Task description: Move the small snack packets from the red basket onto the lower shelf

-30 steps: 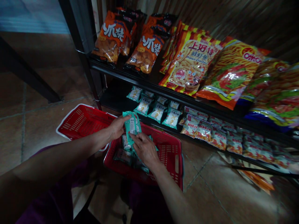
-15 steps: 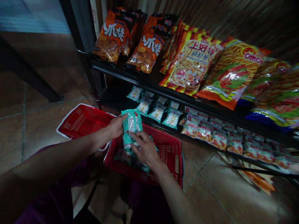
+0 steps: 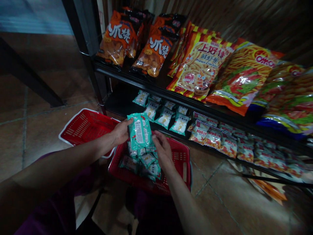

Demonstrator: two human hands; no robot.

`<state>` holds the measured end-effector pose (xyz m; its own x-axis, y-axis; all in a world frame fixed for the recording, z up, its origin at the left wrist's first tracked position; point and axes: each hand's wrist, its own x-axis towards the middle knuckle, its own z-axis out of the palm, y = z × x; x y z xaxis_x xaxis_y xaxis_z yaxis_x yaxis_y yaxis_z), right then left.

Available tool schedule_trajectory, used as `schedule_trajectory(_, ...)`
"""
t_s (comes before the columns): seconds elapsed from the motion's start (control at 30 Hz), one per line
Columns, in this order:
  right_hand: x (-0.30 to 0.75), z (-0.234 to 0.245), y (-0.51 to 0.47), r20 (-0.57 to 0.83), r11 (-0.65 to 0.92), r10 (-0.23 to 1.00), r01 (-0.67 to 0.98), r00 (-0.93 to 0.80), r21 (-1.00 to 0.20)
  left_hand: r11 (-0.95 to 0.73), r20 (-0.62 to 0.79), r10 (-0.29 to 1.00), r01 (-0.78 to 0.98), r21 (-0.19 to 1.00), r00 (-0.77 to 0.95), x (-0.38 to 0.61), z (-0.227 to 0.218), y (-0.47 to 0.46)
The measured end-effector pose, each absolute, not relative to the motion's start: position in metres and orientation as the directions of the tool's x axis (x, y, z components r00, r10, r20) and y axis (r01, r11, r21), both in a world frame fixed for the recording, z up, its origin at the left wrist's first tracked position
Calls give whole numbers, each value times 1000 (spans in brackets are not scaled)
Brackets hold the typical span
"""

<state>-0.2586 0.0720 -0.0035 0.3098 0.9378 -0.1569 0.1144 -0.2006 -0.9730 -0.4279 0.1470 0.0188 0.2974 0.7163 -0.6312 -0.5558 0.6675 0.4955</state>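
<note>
A teal snack bag (image 3: 140, 132), its pale printed label facing up, is held above the red shopping basket (image 3: 185, 182). My left hand (image 3: 121, 131) pinches its upper left edge, the thumb lying on top. At the right edge, my right hand (image 3: 162, 148) has its thumb and fingers closed against the bag; the exact grip is partly hidden. Below, several more teal snack bags (image 3: 148, 160) lie heaped in the basket.
A second red basket (image 3: 84, 129) with a white handle stands on the tiled floor at left. Ahead, the black shelf (image 3: 117, 73) bears orange bags (image 3: 113, 39), prawn cracker bags (image 3: 199, 65) and noodle-print bags (image 3: 246, 75). Small teal bags (image 3: 164, 117) and white-and-red bags (image 3: 211, 137) line its lower level.
My right hand has moved from the bag's lower front to its right edge. The bag now shows its labelled face more squarely, and more of the heap below is visible.
</note>
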Motion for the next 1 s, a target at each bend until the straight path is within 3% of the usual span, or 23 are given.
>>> schedule_trajectory(0.13, -262, -8, 75, -324, -284, 904, -175, 279, -943, 729, -663, 662, -507, 461, 349, -425, 19, 142)
schedule_trajectory(0.27, -263, -6, 76, -392, -312, 884, -303, 254, -900, 775, -625, 627, -451, 442, 466, -424, 18, 139)
schedule_trajectory(0.63, -258, -3, 75, -373, -294, 894, -304, 248, -906, 685, -444, 718, -433, 585, 535, -425, 26, 137)
schedule_trajectory(1.0, -259, -4, 76, -331, -254, 907, -287, 262, -924, 634, -444, 765, -425, 646, 466, -426, 22, 137)
